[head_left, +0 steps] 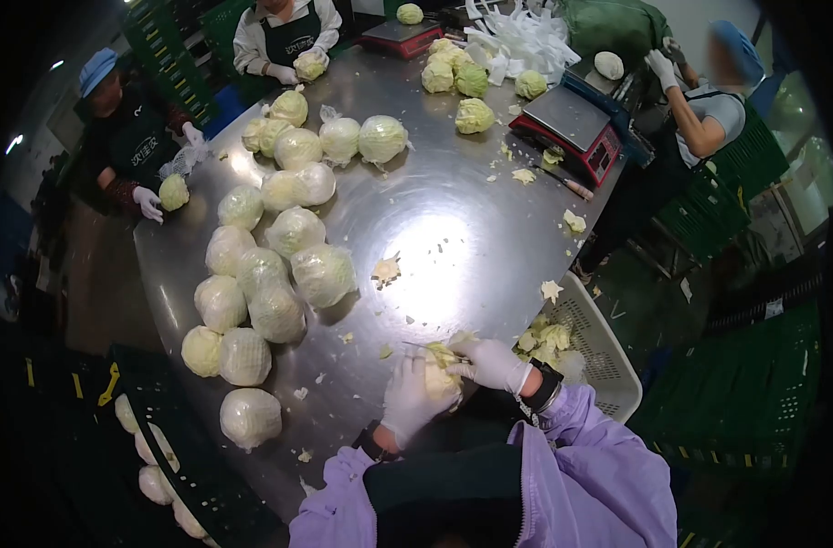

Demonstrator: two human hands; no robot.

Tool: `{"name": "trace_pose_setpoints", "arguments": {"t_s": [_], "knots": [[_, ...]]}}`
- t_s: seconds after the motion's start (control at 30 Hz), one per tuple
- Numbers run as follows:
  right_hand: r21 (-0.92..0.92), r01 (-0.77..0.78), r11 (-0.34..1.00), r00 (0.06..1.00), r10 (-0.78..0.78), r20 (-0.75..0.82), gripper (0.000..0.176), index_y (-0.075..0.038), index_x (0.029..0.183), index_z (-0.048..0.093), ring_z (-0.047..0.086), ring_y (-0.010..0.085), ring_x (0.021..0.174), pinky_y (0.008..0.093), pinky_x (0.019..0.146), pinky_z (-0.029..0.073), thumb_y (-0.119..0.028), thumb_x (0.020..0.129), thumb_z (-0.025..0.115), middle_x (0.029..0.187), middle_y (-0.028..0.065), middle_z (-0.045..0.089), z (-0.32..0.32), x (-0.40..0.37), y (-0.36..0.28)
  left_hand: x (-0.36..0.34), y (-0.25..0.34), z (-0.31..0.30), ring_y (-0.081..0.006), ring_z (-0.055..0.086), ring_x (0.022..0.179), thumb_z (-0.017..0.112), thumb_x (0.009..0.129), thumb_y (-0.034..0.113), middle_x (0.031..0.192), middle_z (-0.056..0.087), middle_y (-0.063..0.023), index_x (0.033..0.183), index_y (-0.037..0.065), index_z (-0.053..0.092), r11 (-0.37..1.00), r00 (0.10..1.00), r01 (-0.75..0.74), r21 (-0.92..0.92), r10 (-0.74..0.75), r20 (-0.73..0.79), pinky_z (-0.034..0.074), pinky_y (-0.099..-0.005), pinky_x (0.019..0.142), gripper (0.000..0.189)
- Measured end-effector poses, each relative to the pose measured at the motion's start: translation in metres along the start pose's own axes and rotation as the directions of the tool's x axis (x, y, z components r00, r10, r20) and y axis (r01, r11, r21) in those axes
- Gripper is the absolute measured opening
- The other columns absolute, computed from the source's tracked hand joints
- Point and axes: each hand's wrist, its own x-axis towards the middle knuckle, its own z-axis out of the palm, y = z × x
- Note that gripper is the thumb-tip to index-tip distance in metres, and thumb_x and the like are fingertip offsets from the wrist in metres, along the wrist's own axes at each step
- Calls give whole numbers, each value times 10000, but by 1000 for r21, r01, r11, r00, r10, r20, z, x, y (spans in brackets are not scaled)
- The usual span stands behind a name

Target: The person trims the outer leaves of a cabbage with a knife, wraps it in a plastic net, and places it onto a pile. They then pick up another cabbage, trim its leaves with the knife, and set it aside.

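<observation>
My gloved left hand (412,402) is wrapped around a pale cabbage (442,376), holding it just over the near edge of the steel table. On the cabbage's upper right side, my gloved right hand (494,363) is closed, its fingers against the leaves. A thin dark blade, apparently a knife (414,344), pokes out past the top of the cabbage in line with the right hand; its handle is mostly hidden. Loose leaf scraps (386,270) lie on the table ahead of my hands.
Several wrapped cabbages (323,274) stand on the steel table (380,183) to the left. A white basket (608,352) with leaves is at right. Farther back are bare cabbages (475,116), a red scale (572,119) and white netting (517,41). Three co-workers stand around the table.
</observation>
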Motion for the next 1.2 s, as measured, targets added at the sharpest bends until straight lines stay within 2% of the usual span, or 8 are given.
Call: {"name": "trace_pose_setpoints", "arguments": {"t_s": [0.27, 0.33, 0.4, 0.67, 0.77, 0.9, 1.13, 1.2], "knots": [[-31, -229, 973, 971, 227, -74, 388, -69, 1109, 608, 639, 379, 819, 444, 708, 514, -345, 839, 653, 921, 191, 660, 1, 8, 13, -10, 3, -6, -387, 505, 1120, 784, 647, 433, 1263, 490, -205, 1305, -2, 402, 997, 996, -25, 74, 31, -82, 469, -452, 903, 876], [170, 102, 980, 969, -59, -242, 415, -82, 1142, 610, 643, 367, 821, 425, 708, 522, -334, 819, 676, 912, 176, 664, 7, -2, 1, -10, -1, -6, -399, 468, 1195, 830, 630, 377, 1301, 461, -248, 1368, -21, 356, 999, 998, -5, -42, 2, -67, 440, -433, 969, 964], [31, 93, 995, 965, -83, -249, 429, -90, 1163, 613, 649, 350, 837, 406, 721, 526, -329, 814, 686, 902, 171, 666, 21, -8, -9, -8, -1, -9, -400, 469, 1192, 834, 627, 374, 1300, 463, -248, 1368, -24, 356, 996, 998, 46, -78, -49, -26, 436, -431, 976, 967], [125, -396, 910, 906, 409, -108, 453, -33, 1146, 607, 659, 324, 728, 381, 666, 521, -401, 882, 621, 852, 181, 670, 0, 17, 38, -15, -11, -9, -402, 462, 1206, 836, 640, 372, 1298, 469, -235, 1365, -21, 366, 992, 992, -126, -16, 125, -28, 426, -424, 987, 950], [116, -85, 990, 994, 92, -57, 696, -28, 1248, 531, 657, 351, 857, 395, 753, 515, -495, 766, 715, 927, 167, 680, 3, 6, 22, -18, -12, -12, -398, 454, 1221, 834, 643, 374, 1312, 462, -231, 1368, -23, 363, 995, 997, -78, -67, 76, -25, 420, -424, 996, 951], [-2, 57, 998, 994, -57, -94, 492, -23, 1027, 650, 646, 365, 844, 428, 751, 506, -458, 800, 678, 914, 189, 670, 30, 14, 7, -14, -13, -13, -388, 441, 1241, 838, 639, 362, 1332, 448, -234, 1368, -27, 357, 993, 996, -88, -73, 90, 17, 407, -421, 1020, 957], [6, -326, 945, 945, 326, -32, 388, -26, 964, 672, 650, 320, 635, 403, 618, 514, -396, 854, 634, 748, 190, 658, 20, 37, 42, -22, -24, -23, -384, 359, 1311, 798, 682, 363, 1400, 382, -221, 1403, -10, 315, 989, 995, -52, -141, 64, 81, 346, -423, 1074, 944], [275, -315, 909, 940, 339, -44, 437, -35, 1005, 659, 648, 306, 622, 388, 612, 516, -430, 818, 674, 775, 173, 665, 12, 24, 24, -24, -27, -22, -385, 359, 1310, 800, 681, 367, 1401, 380, -223, 1404, -12, 313, 988, 997, -20, -153, 32, 75, 344, -425, 1075, 951]]}}
